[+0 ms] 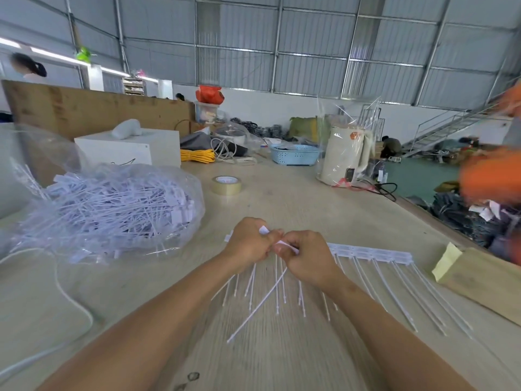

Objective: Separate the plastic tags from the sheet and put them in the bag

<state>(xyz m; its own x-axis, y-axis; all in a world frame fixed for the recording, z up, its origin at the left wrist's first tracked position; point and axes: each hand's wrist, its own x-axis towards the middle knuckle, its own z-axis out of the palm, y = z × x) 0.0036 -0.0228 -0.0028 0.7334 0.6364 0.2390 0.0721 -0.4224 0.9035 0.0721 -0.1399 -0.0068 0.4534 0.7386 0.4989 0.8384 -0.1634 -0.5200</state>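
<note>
A white sheet of plastic tags (pixel 372 253) lies across the wooden table (pixel 282 204), its long tails pointing toward me. My left hand (pixel 248 241) grips several tag heads at the sheet's left end, and their tails hang below my fist. My right hand (pixel 306 256) pinches one tag (pixel 259 304) by its head, right beside the left hand; its tail slants down to the left. A clear plastic bag (pixel 112 207) stuffed with loose white tags sits at the left of the table.
A roll of tape (pixel 226 185) lies behind my hands. Farther back stand a white box (pixel 132 146), a yellow cord coil (pixel 197 156), a blue basket (pixel 294 154) and a wrapped kettle (pixel 345 156). A cardboard piece (pixel 485 280) lies at right. A person in orange (pixel 492 176) moves at the right edge.
</note>
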